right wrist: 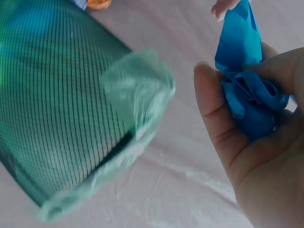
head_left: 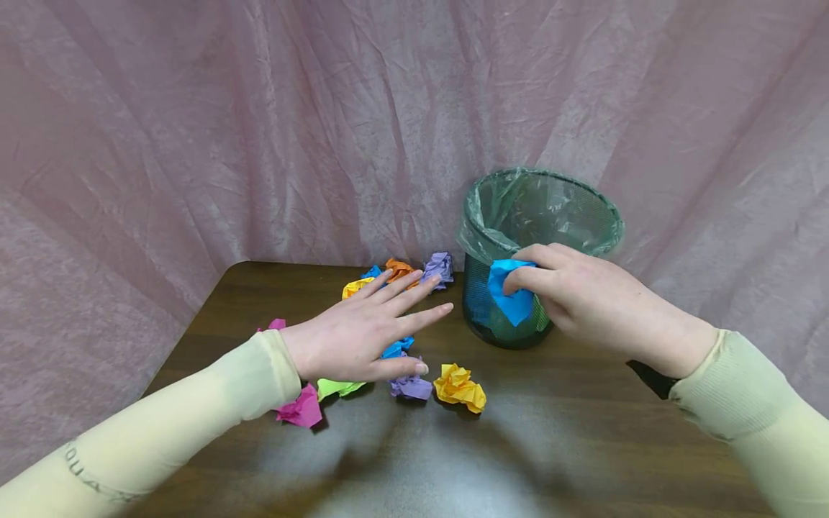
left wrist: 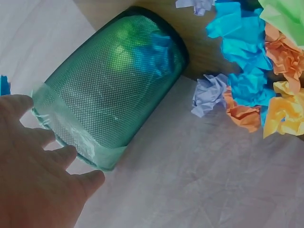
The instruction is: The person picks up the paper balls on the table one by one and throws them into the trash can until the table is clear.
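My right hand (head_left: 527, 284) pinches a crumpled blue paper ball (head_left: 509, 291) in front of the near wall of a black mesh waste bin (head_left: 501, 327) lined with a green bag (head_left: 479, 226). In the right wrist view the blue paper ball (right wrist: 249, 97) sits between thumb and fingers beside the bin (right wrist: 57, 95). My left hand (head_left: 382, 324) hovers flat with straight fingers over several crumpled paper balls on the brown table (head_left: 583, 432), holding nothing. A yellow ball (head_left: 460, 387) and a purple ball (head_left: 411, 387) lie just by its thumb.
More paper balls lie behind the left hand: orange (head_left: 400, 270), lilac (head_left: 439, 265), yellow (head_left: 355, 286). A pink ball (head_left: 301, 410) and a green one (head_left: 337, 388) sit under the left wrist. A pink cloth backdrop (head_left: 259, 129) hangs behind the table.
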A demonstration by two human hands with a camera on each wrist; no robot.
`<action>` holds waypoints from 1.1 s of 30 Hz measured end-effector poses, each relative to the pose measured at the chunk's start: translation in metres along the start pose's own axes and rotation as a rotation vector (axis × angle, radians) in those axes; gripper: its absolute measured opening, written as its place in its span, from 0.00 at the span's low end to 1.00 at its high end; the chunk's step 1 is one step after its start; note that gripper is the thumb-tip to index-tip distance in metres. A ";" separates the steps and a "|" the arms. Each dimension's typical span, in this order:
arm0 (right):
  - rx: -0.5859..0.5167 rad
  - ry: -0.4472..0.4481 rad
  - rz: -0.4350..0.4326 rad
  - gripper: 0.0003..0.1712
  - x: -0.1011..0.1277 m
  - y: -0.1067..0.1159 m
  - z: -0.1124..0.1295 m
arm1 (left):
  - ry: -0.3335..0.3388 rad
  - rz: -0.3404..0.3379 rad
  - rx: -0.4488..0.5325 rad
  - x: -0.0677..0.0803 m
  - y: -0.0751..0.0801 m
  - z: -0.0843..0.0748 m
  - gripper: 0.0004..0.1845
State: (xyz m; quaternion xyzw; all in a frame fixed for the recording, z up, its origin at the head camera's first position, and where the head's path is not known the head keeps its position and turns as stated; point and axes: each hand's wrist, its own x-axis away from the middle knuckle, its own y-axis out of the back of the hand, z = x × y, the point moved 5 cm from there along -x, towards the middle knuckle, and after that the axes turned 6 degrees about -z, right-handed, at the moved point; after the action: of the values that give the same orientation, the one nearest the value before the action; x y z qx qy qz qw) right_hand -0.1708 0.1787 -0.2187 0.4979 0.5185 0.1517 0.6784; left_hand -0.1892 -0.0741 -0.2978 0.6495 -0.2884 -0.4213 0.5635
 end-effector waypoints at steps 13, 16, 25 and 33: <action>0.108 -0.147 -0.091 0.21 -0.005 0.040 -0.060 | -0.057 -0.022 -0.035 -0.032 0.015 -0.004 0.42; 0.148 -0.204 -0.089 0.21 -0.003 0.045 -0.072 | -0.065 -0.018 -0.038 -0.037 0.017 -0.006 0.42; 0.149 -0.373 0.052 0.16 -0.008 0.037 -0.100 | -0.069 -0.024 -0.056 -0.046 0.016 -0.008 0.42; 0.067 -0.531 0.247 0.22 -0.016 0.016 -0.117 | -0.066 0.009 -0.041 -0.049 0.006 -0.011 0.43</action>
State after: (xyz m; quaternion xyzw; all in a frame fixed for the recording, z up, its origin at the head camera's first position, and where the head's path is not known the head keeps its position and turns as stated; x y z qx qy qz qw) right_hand -0.2722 0.2350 -0.1922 0.6016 0.2632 0.0803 0.7499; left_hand -0.2023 -0.0285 -0.2810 0.6220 -0.3012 -0.4459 0.5688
